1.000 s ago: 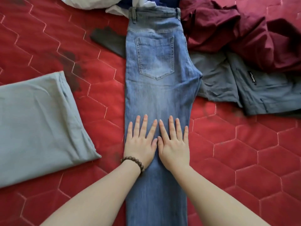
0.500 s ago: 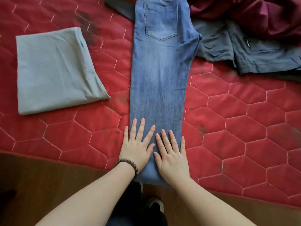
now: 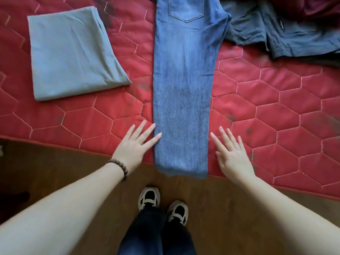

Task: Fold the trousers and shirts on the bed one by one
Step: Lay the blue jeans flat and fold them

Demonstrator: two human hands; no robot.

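Note:
Blue jeans (image 3: 183, 85), folded lengthwise with one leg over the other, lie flat on the red quilted bed (image 3: 276, 115). Their hems hang slightly over the bed's near edge. My left hand (image 3: 135, 146) is flat with spread fingers at the jeans' left edge near the hem, fingertips touching the denim. My right hand (image 3: 230, 153) is flat on the quilt just right of the jeans, apart from them. A folded grey garment (image 3: 71, 52) lies to the left. A dark grey-blue garment (image 3: 287, 35) and a maroon one (image 3: 323, 8) lie crumpled at the upper right.
The bed's near edge runs across the frame, with brown wooden floor (image 3: 64, 168) below it. My feet in black and white shoes (image 3: 162, 205) stand on the floor close to the bed.
Both hands have slid down the jeans to the hem and parted, leaving the denim's top for its two sides. The view has tilted down, showing the floor and shoes.

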